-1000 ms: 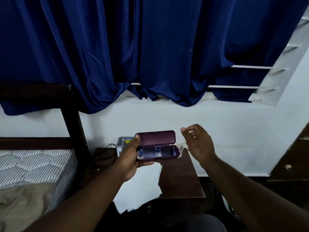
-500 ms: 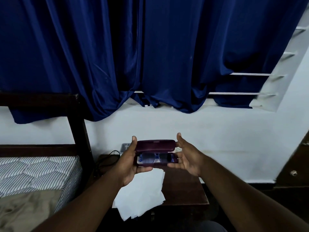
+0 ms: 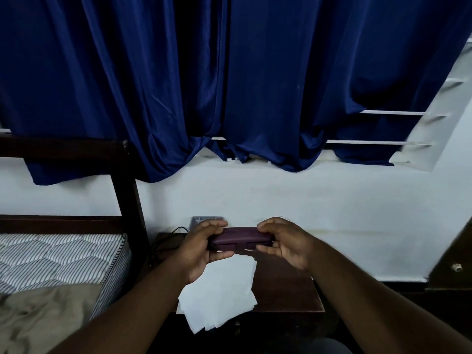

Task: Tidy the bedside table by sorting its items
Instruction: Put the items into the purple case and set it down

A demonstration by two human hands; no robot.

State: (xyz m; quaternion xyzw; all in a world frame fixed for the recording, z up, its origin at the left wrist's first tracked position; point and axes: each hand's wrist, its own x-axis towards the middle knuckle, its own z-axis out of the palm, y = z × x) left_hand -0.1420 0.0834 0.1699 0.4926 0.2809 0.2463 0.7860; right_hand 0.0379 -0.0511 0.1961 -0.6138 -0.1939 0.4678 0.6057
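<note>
1. The lid of the purple glasses case was up a moment ago and the glasses showed inside; now the lid is down and the case looks shut.
2. The left hand grips the left end of the case, fingers curled over the top and thumb under it.
3. The right hand has come in and now pinches the right end, fingers on top.
4. Both hands hold the case up in the air above the dark wooden bedside table.
5. White papers lie on the table and hang over its front edge.
6. A clear plastic box sits behind the left hand, by the wall.
7. A black cable trails off the table's left side, next to the striped mattress.
</note>
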